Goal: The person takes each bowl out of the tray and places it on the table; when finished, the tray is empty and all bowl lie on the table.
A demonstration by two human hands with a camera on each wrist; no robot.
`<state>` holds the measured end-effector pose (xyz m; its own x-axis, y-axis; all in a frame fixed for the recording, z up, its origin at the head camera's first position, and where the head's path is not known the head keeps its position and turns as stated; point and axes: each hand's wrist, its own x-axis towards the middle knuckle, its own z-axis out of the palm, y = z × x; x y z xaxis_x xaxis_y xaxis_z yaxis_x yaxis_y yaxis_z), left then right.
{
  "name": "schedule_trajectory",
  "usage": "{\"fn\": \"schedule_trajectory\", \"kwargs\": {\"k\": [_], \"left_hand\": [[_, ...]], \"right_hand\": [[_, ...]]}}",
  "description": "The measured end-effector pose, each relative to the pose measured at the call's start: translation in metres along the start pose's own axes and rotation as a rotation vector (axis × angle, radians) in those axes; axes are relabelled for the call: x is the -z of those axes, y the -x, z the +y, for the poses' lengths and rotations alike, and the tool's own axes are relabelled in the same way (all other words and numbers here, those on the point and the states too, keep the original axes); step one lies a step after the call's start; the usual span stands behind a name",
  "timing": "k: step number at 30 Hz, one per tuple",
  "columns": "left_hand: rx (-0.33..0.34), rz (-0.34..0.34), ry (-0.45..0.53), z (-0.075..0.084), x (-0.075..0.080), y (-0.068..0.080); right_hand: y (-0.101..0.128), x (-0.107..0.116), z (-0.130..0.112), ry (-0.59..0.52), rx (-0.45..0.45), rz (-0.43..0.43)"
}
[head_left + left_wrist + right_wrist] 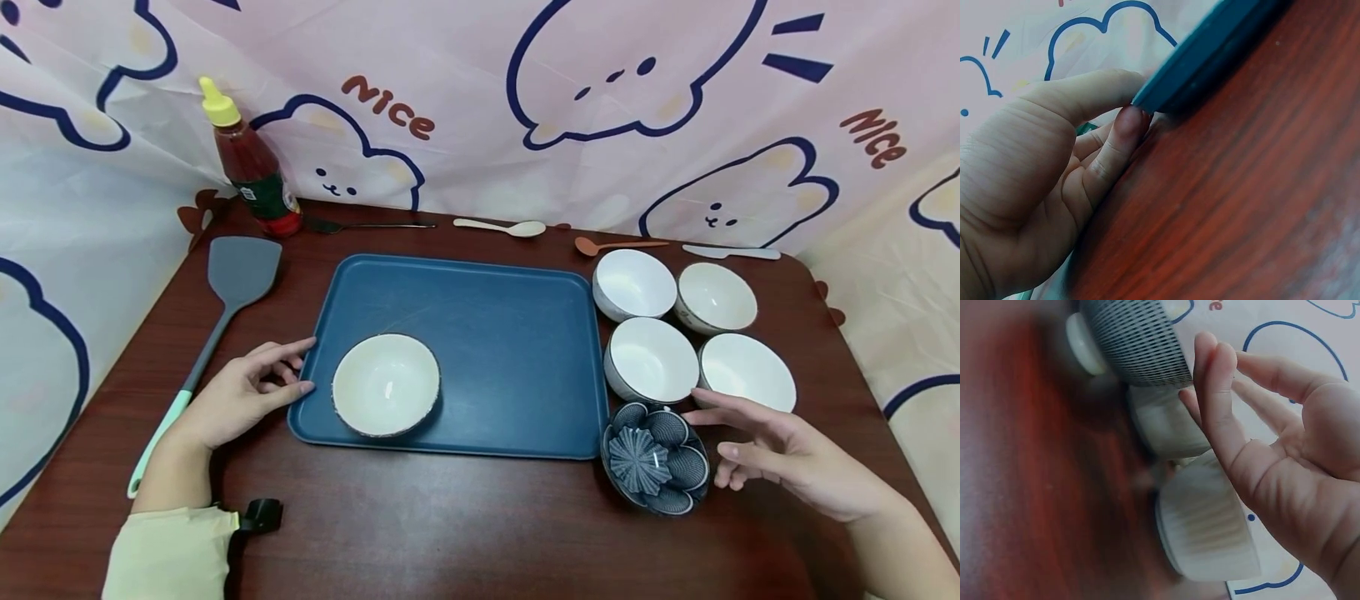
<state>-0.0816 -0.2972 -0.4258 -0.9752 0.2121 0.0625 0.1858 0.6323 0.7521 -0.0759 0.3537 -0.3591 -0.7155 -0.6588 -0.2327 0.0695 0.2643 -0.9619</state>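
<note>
L hand [243, 392] relaxed, fingertips touching smooth blue tray [487, 317] at its 9 o'clock edge. R hand [780, 454] spread wide, empty, just beside ribbed blue petal-shaped bowl [654, 457], 5 o'clock on woodgrain desk [450, 525].

1. the head view looks forward and down from above the near edge of the table [465, 533], taking in the whole top, with the blue tray [495, 333] at centre and the curtain [480, 108] at 12 o'clock.
2. the left wrist view sits very near the left hand [1041, 181], low over the wood, sharing the tray's edge [1210, 56] with the head view.
3. the right wrist view sits close behind the right hand [1272, 456], sharing the patterned bowl [1135, 344], which lies at 4 o'clock in the head view [656, 458].
</note>
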Motion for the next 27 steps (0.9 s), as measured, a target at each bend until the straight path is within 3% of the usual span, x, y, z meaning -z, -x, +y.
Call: {"fn": "schedule_trajectory", "kwargs": {"k": [5,12,27], "left_hand": [[0.004,-0.001,-0.003,0.0,0.001,0.001],[0.003,-0.003,0.007,0.0,0.002,0.001],[0.005,-0.001,0.01,0.001,0.001,0.001]], "right_hand": [[-0.004,0.003,-0.007,0.004,-0.005,0.036],[-0.027,0.001,-0.018,-0.058,0.075,0.02],[-0.07,-0.019,-0.045,0.026,0.008,0.009]]}}
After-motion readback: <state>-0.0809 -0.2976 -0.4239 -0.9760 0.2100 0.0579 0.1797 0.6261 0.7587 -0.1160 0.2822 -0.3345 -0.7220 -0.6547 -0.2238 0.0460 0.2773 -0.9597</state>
